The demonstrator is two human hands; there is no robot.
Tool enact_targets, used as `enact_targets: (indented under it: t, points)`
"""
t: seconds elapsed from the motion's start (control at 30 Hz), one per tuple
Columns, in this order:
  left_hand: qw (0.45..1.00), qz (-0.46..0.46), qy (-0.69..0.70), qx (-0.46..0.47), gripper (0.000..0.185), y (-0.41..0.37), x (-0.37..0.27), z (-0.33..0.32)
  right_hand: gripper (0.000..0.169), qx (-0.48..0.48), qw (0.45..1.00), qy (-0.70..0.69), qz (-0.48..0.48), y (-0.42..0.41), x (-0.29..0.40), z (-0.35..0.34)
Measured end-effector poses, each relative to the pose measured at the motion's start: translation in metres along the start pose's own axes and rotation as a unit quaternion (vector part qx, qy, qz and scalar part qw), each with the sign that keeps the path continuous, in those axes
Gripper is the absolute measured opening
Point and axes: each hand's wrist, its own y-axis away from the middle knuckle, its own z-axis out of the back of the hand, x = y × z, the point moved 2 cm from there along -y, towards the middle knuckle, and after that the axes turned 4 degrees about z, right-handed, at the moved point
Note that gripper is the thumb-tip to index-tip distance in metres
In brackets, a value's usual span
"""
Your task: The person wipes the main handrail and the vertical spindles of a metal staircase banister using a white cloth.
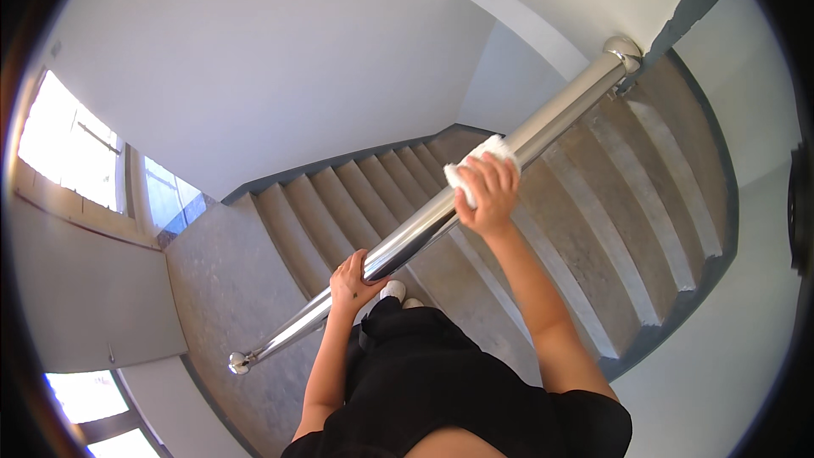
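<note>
A polished metal handrail (407, 236) slants across the view, from lower left to upper right. My left hand (355, 283) is wrapped around its lower stretch, thumb on one side and fingers on the other. Farther up the rail, my right hand (491, 194) holds a folded white cloth (493, 147) against the metal. Part of the cloth is hidden under the fingers. Rounded metal ends, a lower ball (239, 363) and an upper ball (622, 49), finish the rail.
Concrete stairs flank the rail: one flight (337, 200) on the left, another (572, 229) on the right. My white shoes (393, 291) stand on a step beneath the rail. Bright windows (70, 140) lie at far left, and a pale wall (286, 57) rises beyond.
</note>
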Motion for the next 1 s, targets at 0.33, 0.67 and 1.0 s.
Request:
enact_targets:
  t: [0.33, 0.67, 1.0]
  points:
    - [1.000, -0.007, 0.005, -0.029, 0.053, 0.000, -0.004, 0.001, 0.034, 0.031, 0.999, -0.034, 0.012, 0.039, 0.082, -0.024]
    - [0.999, -0.016, -0.003, -0.047, 0.060, 0.004, 0.001, -0.007, 0.036, 0.059, 0.996, -0.057, 0.037, 0.060, 0.113, -0.032]
    - [1.000, 0.015, -0.006, 0.004, 0.097, 0.029, 0.036, 0.001, 0.048, 0.073, 0.976, -0.075, 0.189, 0.039, 0.056, -0.008]
